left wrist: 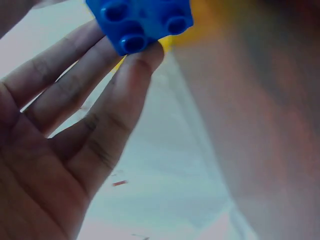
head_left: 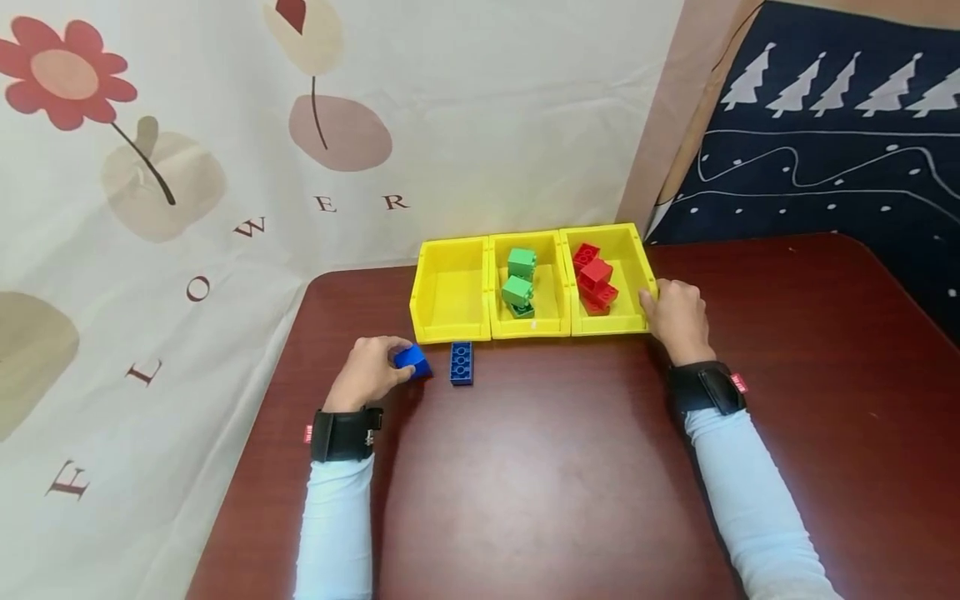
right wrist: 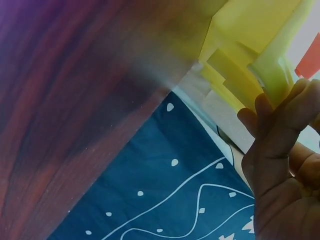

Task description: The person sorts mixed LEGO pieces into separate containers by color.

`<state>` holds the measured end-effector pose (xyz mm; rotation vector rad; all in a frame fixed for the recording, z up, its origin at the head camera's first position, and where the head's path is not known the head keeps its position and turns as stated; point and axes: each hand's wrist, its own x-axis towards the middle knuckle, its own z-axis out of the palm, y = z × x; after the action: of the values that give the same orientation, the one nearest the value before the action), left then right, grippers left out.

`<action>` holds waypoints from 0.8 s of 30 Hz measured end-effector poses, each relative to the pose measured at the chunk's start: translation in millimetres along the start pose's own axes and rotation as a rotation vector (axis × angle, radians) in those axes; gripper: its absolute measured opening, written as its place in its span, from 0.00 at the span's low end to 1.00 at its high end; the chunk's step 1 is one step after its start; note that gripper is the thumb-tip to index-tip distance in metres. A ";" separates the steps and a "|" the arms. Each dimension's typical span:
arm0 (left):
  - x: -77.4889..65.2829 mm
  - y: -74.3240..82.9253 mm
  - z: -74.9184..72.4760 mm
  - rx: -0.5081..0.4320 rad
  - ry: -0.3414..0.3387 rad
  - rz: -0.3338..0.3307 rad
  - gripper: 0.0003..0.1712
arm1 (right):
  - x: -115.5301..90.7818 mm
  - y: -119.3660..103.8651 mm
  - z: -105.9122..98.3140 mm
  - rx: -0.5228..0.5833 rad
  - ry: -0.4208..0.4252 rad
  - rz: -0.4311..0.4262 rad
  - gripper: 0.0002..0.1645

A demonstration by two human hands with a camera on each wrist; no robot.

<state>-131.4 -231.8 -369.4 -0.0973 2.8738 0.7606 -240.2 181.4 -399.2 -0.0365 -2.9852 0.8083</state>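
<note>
My left hand (head_left: 369, 372) pinches a blue toy brick (head_left: 412, 361) between thumb and fingers, just in front of the left yellow bin (head_left: 422, 292). Round studs on that brick show in the left wrist view. Beside it, a second blue brick (head_left: 462, 364) lies studs up on the table. With thumb and curled fingers, my right hand (head_left: 678, 319) grips the right side wall of the right yellow bin (head_left: 637, 265), which holds several red bricks (head_left: 597, 275). Green bricks (head_left: 519, 290) sit in the middle yellow bin (head_left: 551, 317).
The three bins stand side by side at the back of the brown table (head_left: 540, 483). Behind them hangs a pale cloth (head_left: 510, 125) with printed flowers and letters. A dark blue cloth (head_left: 817, 158) with white trees is at the far right.
</note>
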 end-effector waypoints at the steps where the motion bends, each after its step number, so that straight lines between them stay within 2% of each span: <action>1: -2.5 2.6 -3.3 0.000 0.032 0.019 0.26 | 0.2 -1.3 -0.6 0.005 0.003 -0.004 0.26; 4: -8.2 12.8 -9.5 0.007 0.135 0.091 0.27 | 1.1 -3.5 -2.3 0.013 0.008 -0.010 0.26; 7: -8.0 24.9 -9.2 0.016 0.225 0.166 0.27 | 2.0 -5.1 -4.3 0.018 -0.003 0.003 0.27; 9: -3.7 33.8 -9.4 0.017 0.264 0.188 0.27 | 2.6 -6.0 -5.1 0.022 -0.016 0.011 0.27; 12: 11.8 45.4 -15.0 0.024 0.298 0.192 0.26 | 3.3 -6.8 -4.9 0.023 -0.030 0.019 0.28; 14: 25.5 51.8 -21.9 0.036 0.297 0.173 0.26 | 3.2 -6.4 -4.1 0.020 -0.040 0.026 0.28; 18: 57.5 60.2 -31.4 0.066 0.250 0.104 0.27 | 2.2 -3.7 -2.4 0.013 -0.056 0.037 0.29; 21: 79.5 64.1 -30.0 0.096 0.204 0.042 0.27 | 1.8 -1.2 -1.6 0.017 -0.060 0.039 0.29; 24: 96.9 66.5 -22.0 0.121 0.183 0.007 0.25 | 1.5 0.5 -1.4 0.022 -0.065 0.045 0.29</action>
<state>-237.0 -186.9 -335.5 -0.1492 3.0871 0.6062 -241.6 182.6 -398.2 -0.0785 -3.0468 0.8633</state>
